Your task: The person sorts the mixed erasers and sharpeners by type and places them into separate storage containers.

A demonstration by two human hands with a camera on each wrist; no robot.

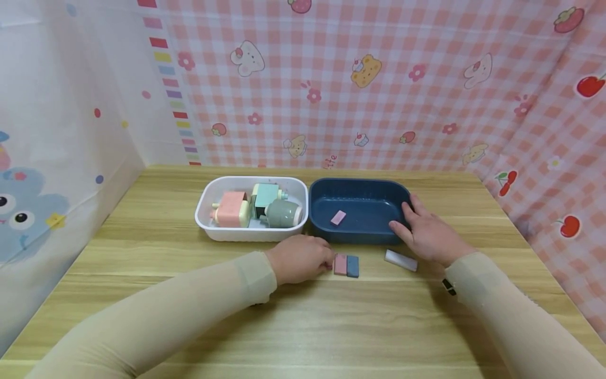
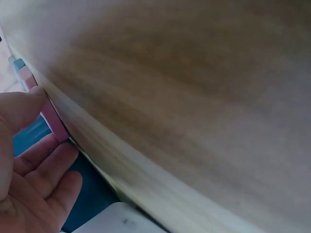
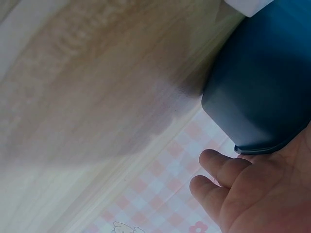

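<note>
Between thumb and fingers, my left hand [image 1: 300, 259] pinches a small pinkish-red rectangular block [image 2: 56, 122] close to the tabletop. Right beside it on the wood lie a pink block [image 1: 340, 264] and a blue-grey block [image 1: 352, 266], side by side. My right hand [image 1: 431, 236] rests on the right end of a dark blue bin [image 1: 360, 238], thumb and a finger over its rim. In the right wrist view, two more fingers [image 3: 214, 187] extend outside the bin. A light pink block [image 1: 338, 217] lies in the bin. A whitish block [image 1: 401, 260] lies near the right hand.
A white bin [image 1: 251, 235] stands against the blue bin's left side. Inside it are a pink box-shaped object [image 1: 232, 209], a mint-green one [image 1: 266, 195] and a grey-green rounded object [image 1: 281, 213]. A patterned pink cloth [image 1: 284, 95] hangs behind the table.
</note>
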